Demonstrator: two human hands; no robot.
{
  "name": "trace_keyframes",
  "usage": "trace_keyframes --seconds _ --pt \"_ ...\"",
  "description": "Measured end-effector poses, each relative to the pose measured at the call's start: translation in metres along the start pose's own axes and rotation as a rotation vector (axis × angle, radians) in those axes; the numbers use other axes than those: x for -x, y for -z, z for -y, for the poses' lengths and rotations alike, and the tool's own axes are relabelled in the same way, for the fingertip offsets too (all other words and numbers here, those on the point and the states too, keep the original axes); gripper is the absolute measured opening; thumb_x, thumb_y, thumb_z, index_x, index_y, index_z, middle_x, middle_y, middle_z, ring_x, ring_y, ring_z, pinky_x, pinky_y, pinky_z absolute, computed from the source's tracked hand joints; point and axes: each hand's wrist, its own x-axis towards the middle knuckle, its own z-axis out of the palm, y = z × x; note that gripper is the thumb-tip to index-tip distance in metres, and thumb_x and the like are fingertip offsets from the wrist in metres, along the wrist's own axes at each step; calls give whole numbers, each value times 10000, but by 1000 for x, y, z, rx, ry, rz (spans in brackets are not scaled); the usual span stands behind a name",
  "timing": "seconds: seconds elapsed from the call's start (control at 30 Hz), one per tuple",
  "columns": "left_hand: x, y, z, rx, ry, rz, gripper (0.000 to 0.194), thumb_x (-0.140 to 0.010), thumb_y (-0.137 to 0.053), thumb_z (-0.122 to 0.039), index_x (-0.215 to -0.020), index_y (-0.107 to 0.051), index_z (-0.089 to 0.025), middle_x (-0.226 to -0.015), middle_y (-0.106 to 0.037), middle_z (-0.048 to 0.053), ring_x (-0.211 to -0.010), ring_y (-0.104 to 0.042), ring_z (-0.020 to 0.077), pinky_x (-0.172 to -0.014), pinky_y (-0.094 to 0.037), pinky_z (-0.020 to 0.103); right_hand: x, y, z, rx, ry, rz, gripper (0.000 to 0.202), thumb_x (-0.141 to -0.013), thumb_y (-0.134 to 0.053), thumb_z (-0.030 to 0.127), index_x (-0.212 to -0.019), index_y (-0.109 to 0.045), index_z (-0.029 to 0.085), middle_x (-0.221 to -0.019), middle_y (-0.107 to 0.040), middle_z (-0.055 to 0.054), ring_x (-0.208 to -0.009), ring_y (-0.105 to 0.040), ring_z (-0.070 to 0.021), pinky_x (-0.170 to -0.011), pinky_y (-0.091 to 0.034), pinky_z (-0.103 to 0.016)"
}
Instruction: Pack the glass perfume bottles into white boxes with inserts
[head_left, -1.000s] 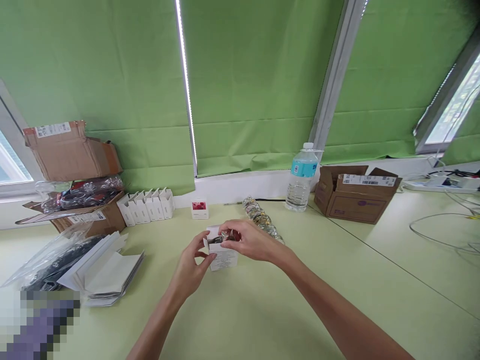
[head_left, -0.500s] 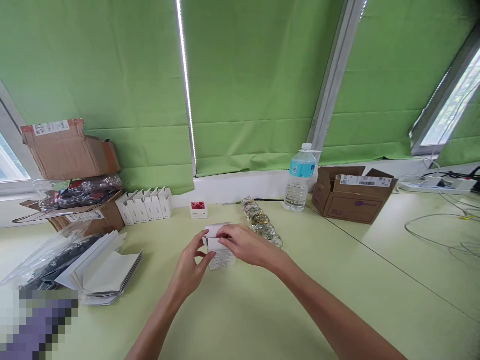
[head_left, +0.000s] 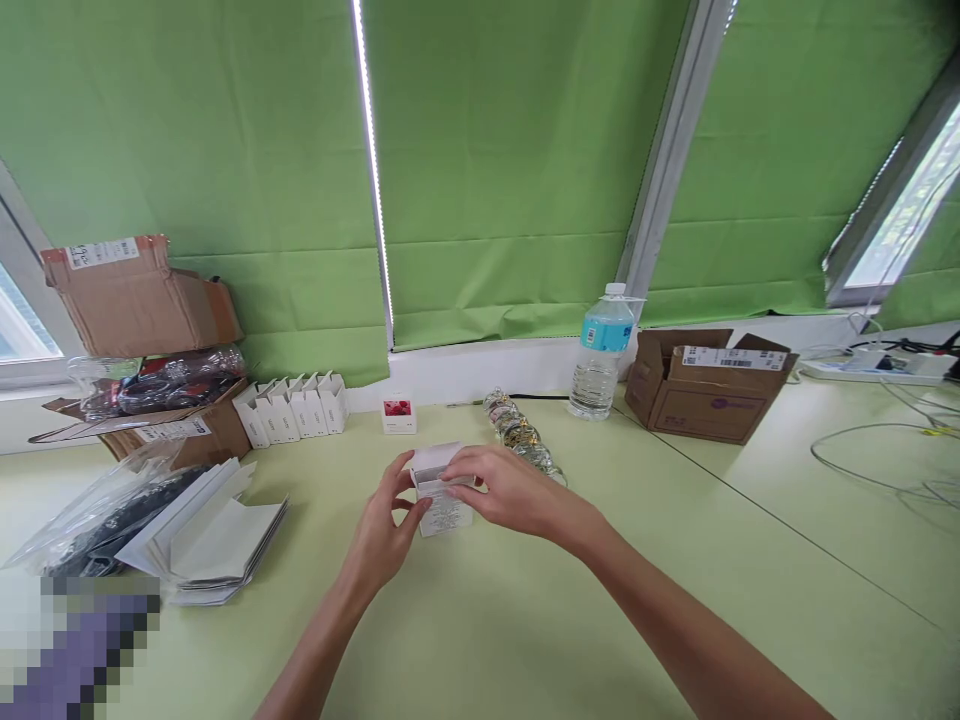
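A small white carton (head_left: 445, 515) with fine print on its front stands on the table before me, its top lid flap (head_left: 437, 456) raised at the back. My left hand (head_left: 386, 525) is closed on the carton's left side, thumb at the front and fingers behind. At the top right of the carton, my right hand (head_left: 504, 490) has its fingers bent over the opening, thumb near the front edge. What lies inside is hidden. Just behind my right hand is a row of shiny round pieces in clear wrapping (head_left: 517, 430).
Farther back stand a small carton with a red picture (head_left: 398, 416) and a row of white cartons (head_left: 292, 412). A water bottle (head_left: 600, 355) and an open cardboard box (head_left: 709, 395) are at right. Flat folded cartons (head_left: 225, 545) and a plastic bag (head_left: 112, 520) lie at left.
My right hand has drawn slightly to the right. The white front flap under its fingers no longer covers the carton's mouth, and a shaded gap shows there. My left hand keeps its hold.
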Motion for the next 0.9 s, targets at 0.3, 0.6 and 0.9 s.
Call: trace_keyframes --seconds 0.3,0.6,0.9 --pt "3 -5 4 -60 -40 -56 403 -889 -518 -336 -1270 -404 -267 -1193 -605 94 -1065 -605 210 -750 -551 325 32 -12 2 -30 -88 -10 451 -889 -513 311 -1339 -503 295 -1356 -528 -45 -1249 -449 -250 -1004 -377 -388" --pt "2 -3 7 -80 -75 -47 289 -887 -525 -346 -1158 -611 -294 -1201 -598 48 -1062 -588 183 -786 -554 305 26 -7 -4 -115 -160 -82 309 -891 -514 330 -1180 -596 261 -1158 -643 -53 -1018 -578 -221 -870 -449 -352" --pt "-3 -9 5 116 63 -91 313 -895 -495 -410 -1060 -629 -181 -1092 -677 88 -1012 -629 212 -843 -509 326 6 -49 -31 -255 -288 -473 380 -864 -511 263 -1242 -508 217 -1219 -569 -106 -904 -599 -178 -713 -521 -312"
